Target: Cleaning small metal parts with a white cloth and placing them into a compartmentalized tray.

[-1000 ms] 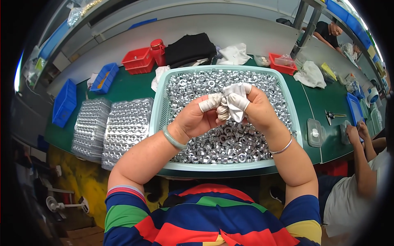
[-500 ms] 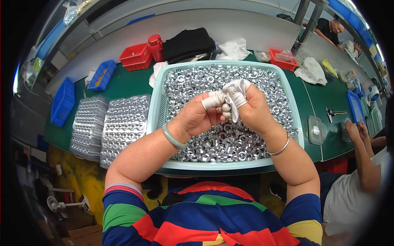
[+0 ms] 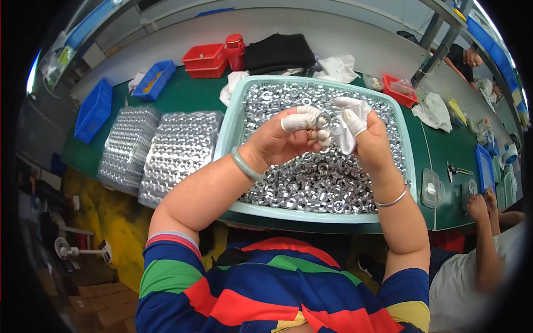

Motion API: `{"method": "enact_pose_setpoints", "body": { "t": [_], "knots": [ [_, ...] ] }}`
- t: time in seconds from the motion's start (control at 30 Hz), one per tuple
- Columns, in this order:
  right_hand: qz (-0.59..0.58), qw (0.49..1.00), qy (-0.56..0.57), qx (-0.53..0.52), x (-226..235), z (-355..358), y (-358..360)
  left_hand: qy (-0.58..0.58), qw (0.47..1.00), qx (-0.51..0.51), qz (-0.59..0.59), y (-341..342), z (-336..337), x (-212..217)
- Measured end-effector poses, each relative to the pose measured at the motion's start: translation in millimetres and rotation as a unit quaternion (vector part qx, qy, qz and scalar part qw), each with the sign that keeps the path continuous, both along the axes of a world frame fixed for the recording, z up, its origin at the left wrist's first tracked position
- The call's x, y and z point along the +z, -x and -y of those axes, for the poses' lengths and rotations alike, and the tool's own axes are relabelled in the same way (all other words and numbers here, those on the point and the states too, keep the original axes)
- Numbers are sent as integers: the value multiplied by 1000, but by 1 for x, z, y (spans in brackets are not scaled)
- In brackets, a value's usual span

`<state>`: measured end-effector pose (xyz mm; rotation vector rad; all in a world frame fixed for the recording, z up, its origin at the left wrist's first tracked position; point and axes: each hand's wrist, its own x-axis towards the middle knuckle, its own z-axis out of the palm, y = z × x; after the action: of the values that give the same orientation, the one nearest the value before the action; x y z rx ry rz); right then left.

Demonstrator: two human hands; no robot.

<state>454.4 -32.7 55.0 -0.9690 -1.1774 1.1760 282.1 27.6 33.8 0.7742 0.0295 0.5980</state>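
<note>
Over a pale green plastic basket (image 3: 333,215) full of shiny metal nuts (image 3: 311,186), both my hands are raised close together. My left hand (image 3: 291,130), with white finger cots on its fingers, pinches one metal nut (image 3: 323,119) between thumb and fingertips. A white cloth (image 3: 350,126) is bunched in my right hand (image 3: 371,139), its thumb also in a white cot. The cloth's loose end hangs just right of the nut, and a small gap shows between them. To the left, two stacks of clear plastic trays (image 3: 180,147) hold rows of nuts.
Blue bins (image 3: 94,111) stand at the left; a red bin (image 3: 205,61), a red flask (image 3: 235,53) and black cloth (image 3: 280,54) lie behind the basket. At right are a clear lidded box (image 3: 430,188), calipers (image 3: 458,170) and a co-worker's hands (image 3: 480,205).
My hands have moved apart, and the nut in my left fingers now shows clear of the cloth. The whole view has shifted slightly, with the bench appearing further right.
</note>
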Motion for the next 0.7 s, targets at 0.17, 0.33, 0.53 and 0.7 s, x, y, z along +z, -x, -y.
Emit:
{"method": "enact_pose_setpoints", "body": {
  "t": [0.17, 0.33, 0.53, 0.7],
  "knots": [
    [1, 998, -20, -62, -19, 14, 9, -153, 986, 57, 22, 73, 20, 19],
    [4, 998, -38, -58, -9, 30, 29, -348, 837, 342, -246, 231, 63, 30],
    [22, 999, -24, -31, -16, 42, 48, -393, 515, 399, -649, 343, 137, -2],
    [39, 998, -13, -40, -13, 49, 49, -459, 416, 378, -688, 373, 151, -36]
  ]
}}
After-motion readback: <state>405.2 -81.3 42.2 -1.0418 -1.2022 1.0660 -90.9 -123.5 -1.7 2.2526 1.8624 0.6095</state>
